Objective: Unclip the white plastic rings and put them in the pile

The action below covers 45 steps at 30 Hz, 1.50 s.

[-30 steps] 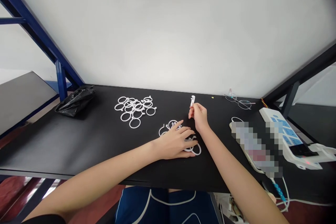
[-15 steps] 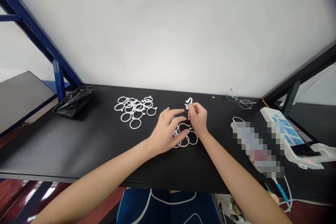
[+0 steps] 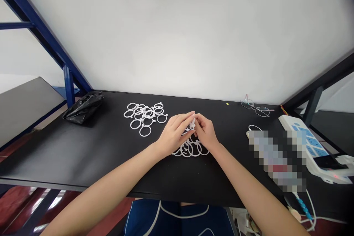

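My left hand and my right hand meet above the middle of the black table. Both pinch one small white plastic ring between their fingertips. Just below the hands lies a small heap of white rings, partly hidden by my fingers. A larger pile of white rings lies to the left, apart from both hands.
A crumpled black bag sits at the table's far left. Wire-framed glasses lie at the back right. A white power strip and a blurred object with cables occupy the right side. A white wall rises behind.
My left hand lifted off the near heap of rings and came up to join my right hand on the ring it held. The right hand dropped slightly toward the left.
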Motion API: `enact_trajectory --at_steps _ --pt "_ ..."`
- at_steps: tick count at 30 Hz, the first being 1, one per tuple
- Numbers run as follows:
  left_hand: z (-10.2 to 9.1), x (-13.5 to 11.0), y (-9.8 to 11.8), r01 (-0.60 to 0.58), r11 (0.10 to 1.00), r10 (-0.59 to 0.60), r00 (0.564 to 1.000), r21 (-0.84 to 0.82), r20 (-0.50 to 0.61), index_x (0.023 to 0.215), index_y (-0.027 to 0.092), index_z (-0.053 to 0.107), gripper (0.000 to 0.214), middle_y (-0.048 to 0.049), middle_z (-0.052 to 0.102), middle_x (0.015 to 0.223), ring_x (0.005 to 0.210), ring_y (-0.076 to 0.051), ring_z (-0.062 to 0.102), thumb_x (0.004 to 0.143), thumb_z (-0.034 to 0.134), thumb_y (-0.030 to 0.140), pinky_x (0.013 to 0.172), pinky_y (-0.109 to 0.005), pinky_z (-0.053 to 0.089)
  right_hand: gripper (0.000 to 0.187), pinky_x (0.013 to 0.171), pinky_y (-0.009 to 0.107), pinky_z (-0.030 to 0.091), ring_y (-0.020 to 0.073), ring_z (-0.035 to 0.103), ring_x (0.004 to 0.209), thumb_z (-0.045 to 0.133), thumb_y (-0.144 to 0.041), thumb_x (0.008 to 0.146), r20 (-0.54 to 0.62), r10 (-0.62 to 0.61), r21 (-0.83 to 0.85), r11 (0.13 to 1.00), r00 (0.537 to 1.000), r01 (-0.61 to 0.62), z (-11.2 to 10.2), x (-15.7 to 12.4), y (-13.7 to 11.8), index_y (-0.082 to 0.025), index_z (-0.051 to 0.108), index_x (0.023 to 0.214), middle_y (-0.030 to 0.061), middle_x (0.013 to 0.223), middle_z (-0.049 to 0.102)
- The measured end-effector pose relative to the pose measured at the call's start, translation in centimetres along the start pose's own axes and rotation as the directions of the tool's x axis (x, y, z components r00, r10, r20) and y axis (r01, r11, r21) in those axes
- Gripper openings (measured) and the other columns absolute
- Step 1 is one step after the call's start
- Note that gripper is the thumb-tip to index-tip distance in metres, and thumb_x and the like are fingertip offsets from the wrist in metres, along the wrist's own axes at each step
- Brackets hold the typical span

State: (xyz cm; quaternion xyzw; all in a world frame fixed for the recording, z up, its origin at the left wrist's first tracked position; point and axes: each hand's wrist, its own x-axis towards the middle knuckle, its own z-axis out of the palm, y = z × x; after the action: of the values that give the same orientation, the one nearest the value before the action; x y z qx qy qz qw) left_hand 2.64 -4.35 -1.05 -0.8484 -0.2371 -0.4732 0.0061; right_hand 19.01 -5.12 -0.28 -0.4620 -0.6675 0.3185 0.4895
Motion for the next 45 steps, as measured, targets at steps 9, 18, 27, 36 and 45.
enact_trajectory --at_steps 9,18,27,36,45 --pt "-0.5 0.1 -0.5 0.11 0.977 -0.099 0.993 -0.184 0.068 0.129 0.023 0.051 0.033 -0.0133 0.058 0.125 0.111 -0.022 0.062 0.096 0.05 0.027 0.087 -0.037 0.057 0.036 0.045 0.023 0.03 0.0105 0.036 0.044 0.047 -0.052 0.093 0.142 0.007 0.068 0.998 0.99 -0.016 0.1 -0.1 0.1 -0.021 0.055 0.075 -0.0058 0.052 0.041" --pt "-0.2 0.6 -0.1 0.44 0.785 -0.44 0.892 -0.436 0.108 0.12 0.023 0.063 0.036 -0.0082 0.055 0.107 0.085 -0.014 0.06 0.089 0.063 0.04 0.055 -0.021 0.056 0.04 0.049 0.025 0.029 0.01 0.035 0.046 0.049 -0.044 0.093 0.017 -0.147 -0.136 0.98 0.989 0.148 0.3 -0.1 0.2 -0.021 0.047 0.06 -0.0049 0.049 0.04" --pt "0.0 0.7 -1.0 0.628 0.529 -0.654 0.73 -0.571 0.199 0.093 0.016 0.074 0.032 -0.0017 0.055 0.077 0.046 -0.004 0.046 0.089 0.06 0.045 0.041 -0.021 0.038 0.019 0.049 0.024 0.043 0.012 0.057 0.05 0.055 -0.038 0.093 -0.069 -0.1 -0.076 0.993 0.993 0.095 0.5 -0.4 -0.5 -0.022 0.059 0.102 0.0002 0.072 0.064" --pt "-0.5 1.5 -1.2 0.596 -0.042 -0.736 0.524 -0.802 0.429 0.065 0.011 0.069 0.047 0.004 0.044 0.048 0.034 -0.003 0.032 0.081 0.064 0.055 0.036 -0.02 0.032 0.021 0.051 0.025 0.048 0.0124 0.06 0.053 0.068 -0.033 0.083 -0.051 -0.143 -0.178 0.975 0.988 0.132 0.7 -0.2 0.2 -0.021 0.061 0.099 0.0032 0.08 0.07" --pt "-1.0 1.7 -1.3 0.551 -0.154 -0.726 0.5 -0.82 0.472 0.07 0.01 0.07 0.039 0.0033 0.046 0.059 0.04 -0.003 0.036 0.082 0.065 0.047 0.039 -0.02 0.043 0.008 0.052 0.025 0.051 0.012 0.06 0.056 0.062 -0.026 0.09 -0.007 -0.333 -0.233 0.918 0.943 0.322 0.9 -0.4 0.4 -0.021 0.066 0.085 0.0032 0.078 0.068"
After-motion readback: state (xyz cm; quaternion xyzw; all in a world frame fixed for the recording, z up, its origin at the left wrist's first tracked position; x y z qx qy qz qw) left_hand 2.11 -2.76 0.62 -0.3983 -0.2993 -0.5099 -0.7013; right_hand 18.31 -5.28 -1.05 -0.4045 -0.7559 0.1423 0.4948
